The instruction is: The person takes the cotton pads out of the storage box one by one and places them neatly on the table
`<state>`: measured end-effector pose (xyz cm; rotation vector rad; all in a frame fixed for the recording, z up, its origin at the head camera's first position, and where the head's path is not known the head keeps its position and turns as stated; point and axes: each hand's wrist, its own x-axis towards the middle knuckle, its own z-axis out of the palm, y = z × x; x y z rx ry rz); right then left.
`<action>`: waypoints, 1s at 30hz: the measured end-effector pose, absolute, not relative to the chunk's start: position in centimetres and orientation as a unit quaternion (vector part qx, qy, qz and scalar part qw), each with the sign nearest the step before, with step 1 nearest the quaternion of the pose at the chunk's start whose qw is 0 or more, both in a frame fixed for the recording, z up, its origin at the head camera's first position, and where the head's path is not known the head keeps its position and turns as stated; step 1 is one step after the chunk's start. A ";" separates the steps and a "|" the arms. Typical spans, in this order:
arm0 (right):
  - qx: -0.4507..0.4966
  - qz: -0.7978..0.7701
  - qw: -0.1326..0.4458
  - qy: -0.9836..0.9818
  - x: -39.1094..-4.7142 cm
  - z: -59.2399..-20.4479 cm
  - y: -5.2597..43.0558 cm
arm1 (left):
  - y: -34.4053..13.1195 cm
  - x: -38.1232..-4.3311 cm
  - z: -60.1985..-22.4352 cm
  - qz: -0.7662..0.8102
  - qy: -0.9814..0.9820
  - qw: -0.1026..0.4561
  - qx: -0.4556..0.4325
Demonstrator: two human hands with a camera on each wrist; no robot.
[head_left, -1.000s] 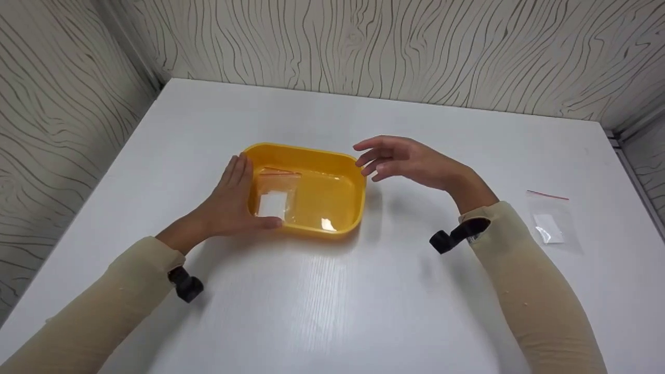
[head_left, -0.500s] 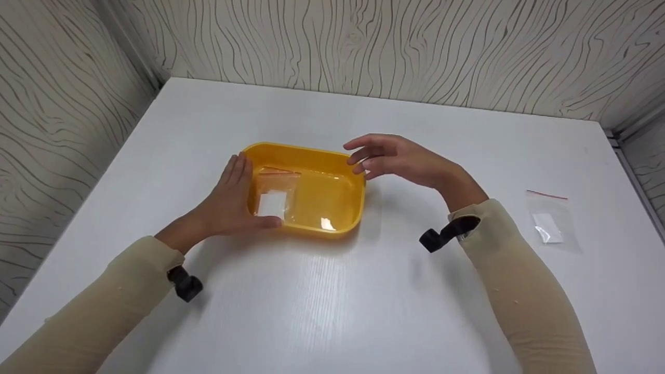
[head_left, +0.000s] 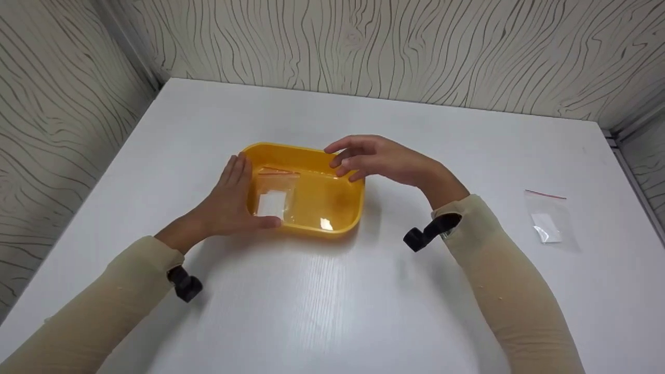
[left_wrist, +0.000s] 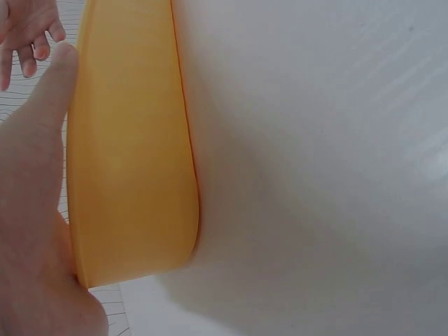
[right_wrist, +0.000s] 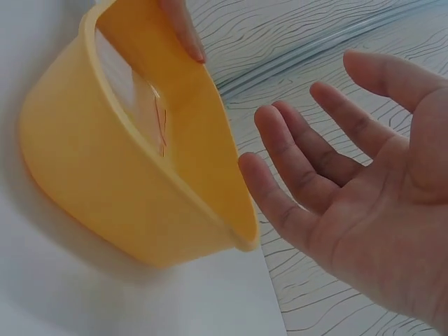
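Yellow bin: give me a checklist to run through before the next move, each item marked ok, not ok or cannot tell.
1. Yellow bin upright on the white table: ok.
2. Left hand on the bin's left end: ok, thumb along the near rim.
3. Right hand free: ok, it holds nothing.
4. Right hand touching the bin: cannot tell; its fingers overlap the rim in view.
5. Every visible bag inside the bin: not ok; a loose clear bag lies on the table at the right.
6. Number of bags in the bin: cannot tell; clear plastic and red strips overlap there.
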<state>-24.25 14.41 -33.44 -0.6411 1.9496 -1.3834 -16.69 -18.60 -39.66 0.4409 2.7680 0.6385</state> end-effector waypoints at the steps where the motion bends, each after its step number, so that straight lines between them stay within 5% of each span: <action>1: -0.242 -0.527 0.328 0.746 -24.3 -33.3 14.2 | -18.6 -16.7 -39.7 0.221 0.954 0.133 0.152; 30: -0.150 -0.519 0.394 0.743 -24.7 -33.1 10.1 | -18.4 -16.7 -39.4 0.209 0.957 0.146 0.141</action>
